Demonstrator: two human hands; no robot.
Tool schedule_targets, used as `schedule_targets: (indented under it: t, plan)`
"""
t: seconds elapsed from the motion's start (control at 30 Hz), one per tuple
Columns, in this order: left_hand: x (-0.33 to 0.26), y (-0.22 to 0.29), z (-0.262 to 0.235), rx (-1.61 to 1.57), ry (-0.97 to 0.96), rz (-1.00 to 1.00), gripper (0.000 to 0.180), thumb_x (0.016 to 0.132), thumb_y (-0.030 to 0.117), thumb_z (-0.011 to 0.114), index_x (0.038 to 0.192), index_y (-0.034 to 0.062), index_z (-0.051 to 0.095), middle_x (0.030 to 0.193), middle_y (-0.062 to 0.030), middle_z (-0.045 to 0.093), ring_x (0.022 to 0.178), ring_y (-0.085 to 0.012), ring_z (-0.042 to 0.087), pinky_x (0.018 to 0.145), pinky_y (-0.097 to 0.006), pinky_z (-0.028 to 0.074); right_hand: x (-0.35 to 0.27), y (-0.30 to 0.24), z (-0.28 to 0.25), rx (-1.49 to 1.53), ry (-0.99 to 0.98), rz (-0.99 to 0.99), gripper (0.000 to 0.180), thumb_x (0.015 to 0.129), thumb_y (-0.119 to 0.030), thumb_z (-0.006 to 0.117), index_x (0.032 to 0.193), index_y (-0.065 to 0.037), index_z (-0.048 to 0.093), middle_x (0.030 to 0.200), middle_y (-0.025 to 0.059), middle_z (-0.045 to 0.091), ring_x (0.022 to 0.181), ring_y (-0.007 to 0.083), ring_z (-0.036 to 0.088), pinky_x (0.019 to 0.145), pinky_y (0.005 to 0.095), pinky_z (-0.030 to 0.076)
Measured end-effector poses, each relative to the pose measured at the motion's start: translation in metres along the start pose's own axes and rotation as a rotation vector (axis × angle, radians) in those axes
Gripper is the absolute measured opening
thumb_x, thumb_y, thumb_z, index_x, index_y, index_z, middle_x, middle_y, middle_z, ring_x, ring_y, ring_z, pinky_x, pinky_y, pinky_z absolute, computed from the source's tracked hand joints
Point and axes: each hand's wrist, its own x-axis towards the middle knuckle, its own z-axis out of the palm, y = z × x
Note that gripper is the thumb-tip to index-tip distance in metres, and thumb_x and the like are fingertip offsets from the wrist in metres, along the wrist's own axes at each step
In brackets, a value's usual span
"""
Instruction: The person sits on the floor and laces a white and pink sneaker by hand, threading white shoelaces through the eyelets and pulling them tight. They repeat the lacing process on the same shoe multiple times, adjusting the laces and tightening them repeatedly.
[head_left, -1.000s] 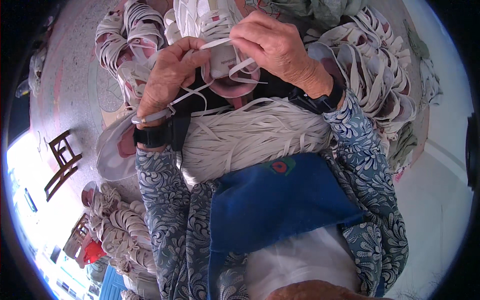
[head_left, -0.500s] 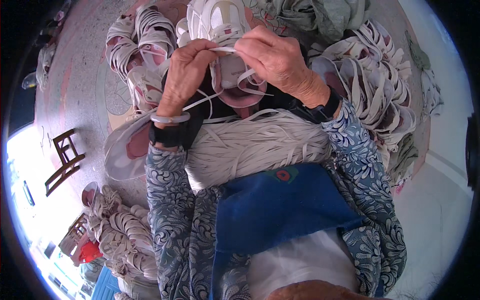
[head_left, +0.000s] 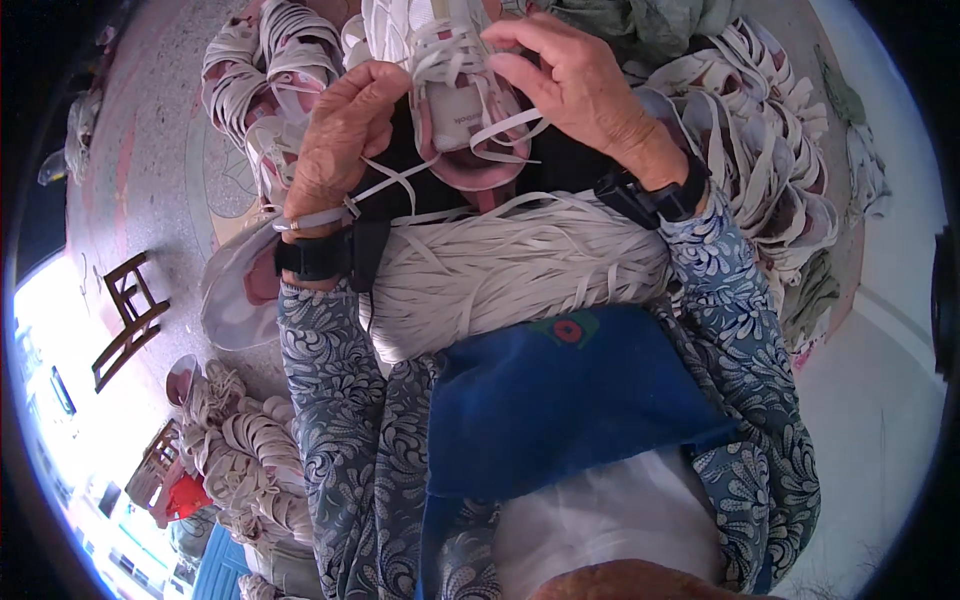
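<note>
A pale sneaker with a pink lining stands in front of me, its collar toward me and white laces threaded across its tongue. Loose lace trails over the collar on both sides. My left hand is at the shoe's left edge, thumb and forefinger pinched; what lies between them is too small to make out. On the other side, my right hand holds its thumb and forefinger apart beside the upper lace rows. A thick bundle of white laces lies across my lap, below the shoe.
Stacked pale shoes stand at the far left, with more shoe stacks on the right and a pile at the lower left. Grey-green cloth lies at the back. A wooden stool rests on the floor at left.
Both hands were together, pulling a lace taut above the tongue. They have parted: the left has moved left and down, while the right has shifted right and spread its thumb and forefinger.
</note>
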Motion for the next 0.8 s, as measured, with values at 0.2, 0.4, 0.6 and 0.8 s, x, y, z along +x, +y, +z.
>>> schedule_targets:
  t: [0.2,0.4,0.6,0.8]
  plan:
    - [0.001,-0.009,-0.005,-0.057,-0.033,0.029,0.008,0.091,0.014,0.059,0.095,0.0076,0.058,0.066,0.0082,0.043,0.051,-0.001,0.032,0.044,-0.018,0.026,-0.019,0.015,0.007,0.063,-0.185,0.03,0.029,0.088,-0.02,0.061,0.11,-0.002,0.059,0.086,0.0132,0.064,0.065,0.025,0.061,0.063,0.0353,0.05]
    - [-0.001,-0.007,0.006,-0.088,0.046,0.044,0.01,0.087,0.01,0.062,0.078,0.0086,0.059,0.062,0.0084,0.047,0.048,0.0008,0.034,0.041,-0.016,0.025,-0.013,-0.002,0.003,0.056,-0.218,0.165,0.025,0.085,-0.025,0.064,0.094,-0.002,0.061,0.073,0.0119,0.062,0.066,0.0271,0.062,0.061,0.037,0.049]
    - [-0.001,-0.007,0.01,-0.035,0.093,0.049,0.013,0.086,0.008,0.063,0.075,0.009,0.057,0.062,0.0079,0.048,0.048,0.0004,0.036,0.04,-0.017,0.027,-0.005,-0.008,0.026,-0.197,-0.078,0.048,0.022,0.08,-0.024,0.063,0.077,-0.003,0.058,0.073,0.0133,0.062,0.067,0.0323,0.063,0.059,0.0404,0.049]
    - [-0.002,-0.007,0.017,0.071,0.165,0.031,0.013,0.084,0.01,0.066,0.074,0.0084,0.057,0.061,0.0069,0.048,0.048,-0.0004,0.037,0.041,-0.017,0.028,0.001,-0.008,-0.005,-0.178,-0.13,-0.033,0.016,0.081,-0.008,0.059,0.07,-0.001,0.049,0.062,0.0148,0.046,0.054,0.0275,0.051,0.048,0.0376,0.043]
